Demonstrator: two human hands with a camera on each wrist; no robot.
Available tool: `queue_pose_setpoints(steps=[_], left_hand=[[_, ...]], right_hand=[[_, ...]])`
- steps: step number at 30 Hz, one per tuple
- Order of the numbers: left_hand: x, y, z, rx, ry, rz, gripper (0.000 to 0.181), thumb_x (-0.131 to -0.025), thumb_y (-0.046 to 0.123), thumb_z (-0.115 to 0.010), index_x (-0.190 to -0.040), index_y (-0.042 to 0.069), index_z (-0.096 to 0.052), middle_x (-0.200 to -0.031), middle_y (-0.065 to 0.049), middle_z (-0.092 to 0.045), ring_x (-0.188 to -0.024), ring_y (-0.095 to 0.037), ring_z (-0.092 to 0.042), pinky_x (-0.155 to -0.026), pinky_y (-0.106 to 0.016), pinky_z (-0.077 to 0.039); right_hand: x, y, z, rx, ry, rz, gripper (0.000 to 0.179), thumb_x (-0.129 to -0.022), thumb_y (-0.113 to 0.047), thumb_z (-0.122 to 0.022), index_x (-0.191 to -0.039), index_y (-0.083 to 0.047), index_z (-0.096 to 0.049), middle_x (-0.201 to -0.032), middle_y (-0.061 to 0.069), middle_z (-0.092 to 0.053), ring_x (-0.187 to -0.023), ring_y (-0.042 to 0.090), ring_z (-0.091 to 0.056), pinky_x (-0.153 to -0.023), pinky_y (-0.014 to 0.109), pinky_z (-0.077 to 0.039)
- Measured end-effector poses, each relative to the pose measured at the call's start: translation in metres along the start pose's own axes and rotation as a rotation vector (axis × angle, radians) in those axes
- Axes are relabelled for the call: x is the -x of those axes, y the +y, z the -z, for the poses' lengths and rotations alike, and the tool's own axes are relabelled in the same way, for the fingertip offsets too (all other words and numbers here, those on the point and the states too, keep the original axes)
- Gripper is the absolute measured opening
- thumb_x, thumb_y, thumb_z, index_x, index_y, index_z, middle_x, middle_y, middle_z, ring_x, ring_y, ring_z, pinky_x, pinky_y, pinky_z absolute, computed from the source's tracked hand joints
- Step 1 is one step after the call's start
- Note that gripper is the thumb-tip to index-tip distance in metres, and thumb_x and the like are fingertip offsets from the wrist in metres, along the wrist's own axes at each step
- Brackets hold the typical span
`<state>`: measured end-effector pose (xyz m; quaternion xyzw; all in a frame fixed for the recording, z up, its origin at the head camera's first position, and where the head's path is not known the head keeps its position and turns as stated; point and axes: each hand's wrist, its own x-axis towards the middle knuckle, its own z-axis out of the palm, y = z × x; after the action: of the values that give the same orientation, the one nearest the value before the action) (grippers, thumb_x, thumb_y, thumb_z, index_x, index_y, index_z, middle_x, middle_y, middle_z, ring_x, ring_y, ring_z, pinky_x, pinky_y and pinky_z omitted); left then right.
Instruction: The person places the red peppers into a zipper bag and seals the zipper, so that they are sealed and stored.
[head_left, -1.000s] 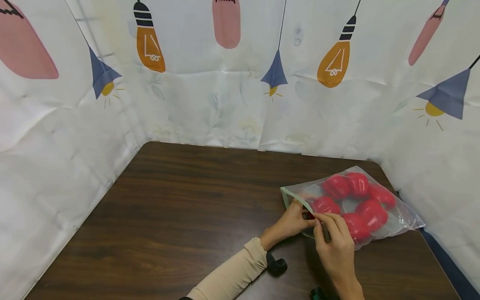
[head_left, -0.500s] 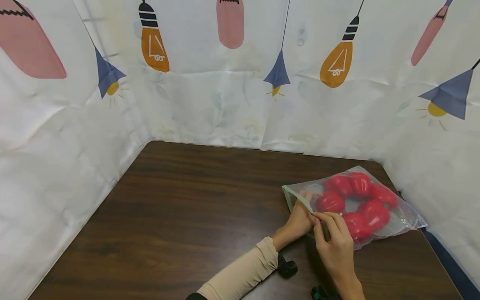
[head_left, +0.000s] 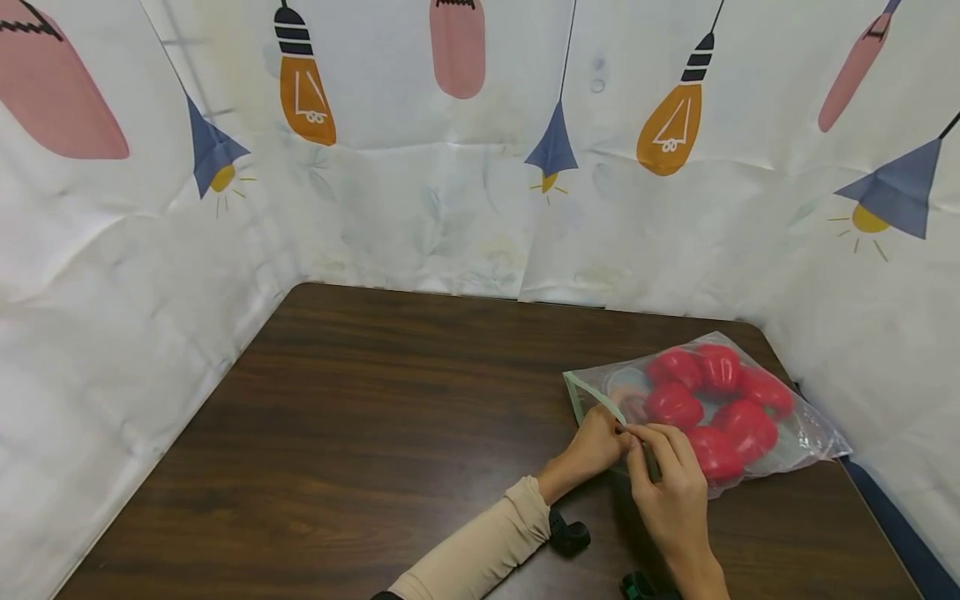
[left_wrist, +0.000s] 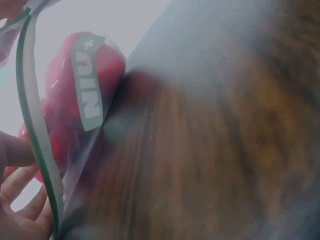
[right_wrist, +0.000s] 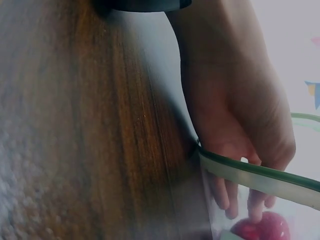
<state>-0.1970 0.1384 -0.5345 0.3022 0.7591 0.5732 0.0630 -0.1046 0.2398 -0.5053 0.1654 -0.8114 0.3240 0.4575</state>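
Observation:
A clear zip bag [head_left: 806, 437] with a green-edged mouth lies at the table's right side. Inside are several glossy red bell peppers [head_left: 742, 429]. My left hand [head_left: 596, 442] reaches through the mouth. In the right wrist view the left hand [right_wrist: 240, 110] has its fingers [right_wrist: 255, 205] inside the bag, extended toward a red pepper [right_wrist: 275, 230]. My right hand [head_left: 671, 483] pinches the front part of the bag's rim between thumb and fingers. A green label [left_wrist: 87, 90] with white letters shows over the red peppers in the left wrist view.
A dark wood table [head_left: 337, 433] carries the bag, close to its right edge. White curtain [head_left: 420, 208] printed with lamps and bulbs stands around the back and sides. A black wrist device [head_left: 570, 537] sits by my left wrist.
My left hand has moved deeper into the bag, then drawn back slightly. The pepper nearest the mouth has shifted right, further in. My right hand stays at the rim.

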Motion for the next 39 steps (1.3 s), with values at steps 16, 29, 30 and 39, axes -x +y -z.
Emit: queue_pose_setpoints(steps=[16,29,30,39], left_hand=[[0.013,0.009,0.017,-0.01,-0.006,0.032,0.03,-0.101,0.007,-0.059,-0.131,0.013,-0.062,-0.085,-0.005,-0.069,-0.059,0.003,-0.047,-0.058,-0.014,-0.041],[0.066,0.029,0.022,0.161,0.115,0.151,0.017,-0.097,0.0,-0.063,-0.11,0.005,-0.071,-0.096,-0.015,-0.077,-0.071,-0.015,-0.07,-0.062,-0.015,-0.049],[0.07,0.032,0.021,0.203,0.123,0.18,0.015,-0.095,0.0,-0.063,-0.107,0.004,-0.071,-0.093,-0.016,-0.077,-0.066,-0.013,-0.067,-0.059,-0.015,-0.049],[0.09,0.052,0.016,0.455,0.042,0.423,0.022,-0.1,0.017,-0.062,-0.099,-0.003,-0.072,-0.082,-0.01,-0.075,-0.055,-0.009,-0.057,-0.046,-0.021,-0.049]], right_hand=[[-0.001,-0.003,-0.001,0.002,-0.01,-0.004,0.022,-0.083,0.01,-0.072,-0.103,0.003,-0.076,-0.098,0.015,-0.07,-0.092,0.023,-0.062,-0.093,0.006,-0.041],[-0.001,-0.01,0.012,0.109,-0.181,-0.089,0.02,-0.086,0.005,-0.074,-0.105,0.0,-0.076,-0.1,0.009,-0.069,-0.085,0.02,-0.059,-0.083,0.01,-0.043],[-0.002,-0.01,0.014,0.119,-0.189,-0.097,0.02,-0.086,0.005,-0.074,-0.105,0.0,-0.076,-0.1,0.009,-0.069,-0.084,0.019,-0.059,-0.082,0.01,-0.043],[0.004,-0.023,0.04,0.097,-0.132,-0.312,0.026,-0.086,0.012,-0.073,-0.105,-0.006,-0.077,-0.094,0.003,-0.069,-0.084,-0.006,-0.052,-0.079,0.008,-0.043]])
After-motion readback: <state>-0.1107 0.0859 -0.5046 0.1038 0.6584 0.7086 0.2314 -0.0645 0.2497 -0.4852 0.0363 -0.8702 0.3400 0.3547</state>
